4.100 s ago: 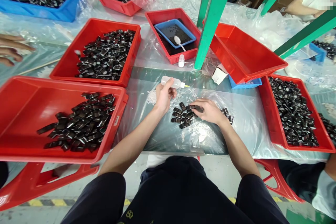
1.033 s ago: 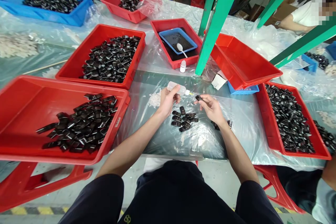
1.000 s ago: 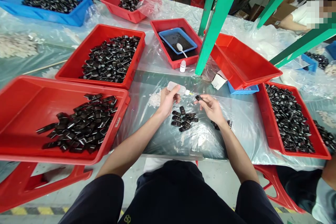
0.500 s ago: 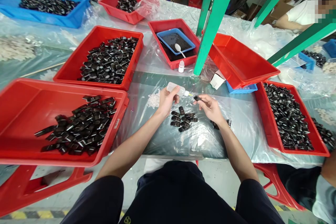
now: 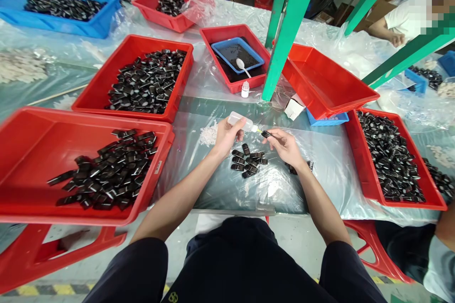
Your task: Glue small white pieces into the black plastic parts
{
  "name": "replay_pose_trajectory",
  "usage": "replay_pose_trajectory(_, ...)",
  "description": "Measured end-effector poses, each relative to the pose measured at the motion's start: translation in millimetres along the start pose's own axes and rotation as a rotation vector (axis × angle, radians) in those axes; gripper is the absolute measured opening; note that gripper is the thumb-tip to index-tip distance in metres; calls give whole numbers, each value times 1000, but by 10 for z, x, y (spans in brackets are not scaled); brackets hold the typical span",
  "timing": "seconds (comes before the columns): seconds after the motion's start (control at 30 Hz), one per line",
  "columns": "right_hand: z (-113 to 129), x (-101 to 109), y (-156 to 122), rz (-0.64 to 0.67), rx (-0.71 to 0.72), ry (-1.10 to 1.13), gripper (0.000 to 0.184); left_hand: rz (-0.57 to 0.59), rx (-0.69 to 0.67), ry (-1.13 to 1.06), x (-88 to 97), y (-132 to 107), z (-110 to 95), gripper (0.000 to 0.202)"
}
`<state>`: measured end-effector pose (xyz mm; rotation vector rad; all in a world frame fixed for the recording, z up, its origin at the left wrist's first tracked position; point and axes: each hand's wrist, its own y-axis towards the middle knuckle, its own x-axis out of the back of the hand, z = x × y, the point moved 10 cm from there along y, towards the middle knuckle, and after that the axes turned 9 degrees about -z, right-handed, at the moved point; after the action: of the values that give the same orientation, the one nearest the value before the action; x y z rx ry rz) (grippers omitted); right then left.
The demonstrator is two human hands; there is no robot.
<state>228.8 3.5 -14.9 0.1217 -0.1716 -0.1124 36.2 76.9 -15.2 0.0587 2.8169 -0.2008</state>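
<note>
My left hand (image 5: 224,136) is closed around a small clear squeeze bottle (image 5: 239,120) with its nozzle pointing right. My right hand (image 5: 284,146) pinches one small black part (image 5: 265,134) by its end, held right at the bottle's tip. Below both hands a small cluster of black parts (image 5: 249,162) lies on the plastic-covered table. A few more black parts (image 5: 300,167) show just under my right wrist.
Red trays of black parts stand at left (image 5: 42,170), centre left (image 5: 106,90) and right (image 5: 359,161). An empty tilted red tray (image 5: 330,80) and a green post (image 5: 280,33) lie behind. A blue dish with a spoon (image 5: 222,47) sits in a red tray. Other people's hands work at the far edge.
My right hand lifted one black part off the cluster on the table and brought it up to the bottle's nozzle. The bottle has tipped slightly toward the part.
</note>
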Motion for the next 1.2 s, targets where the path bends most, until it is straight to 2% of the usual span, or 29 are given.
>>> replay_pose_trajectory(0.8,-28,-2,8,10,-1,-9,58,-5,-28,30,6,-29,-79,51)
replay_pose_trajectory(1.2,21,-15,-3,12,5,4,58,-10,-10,7,-10,-33,-47,53)
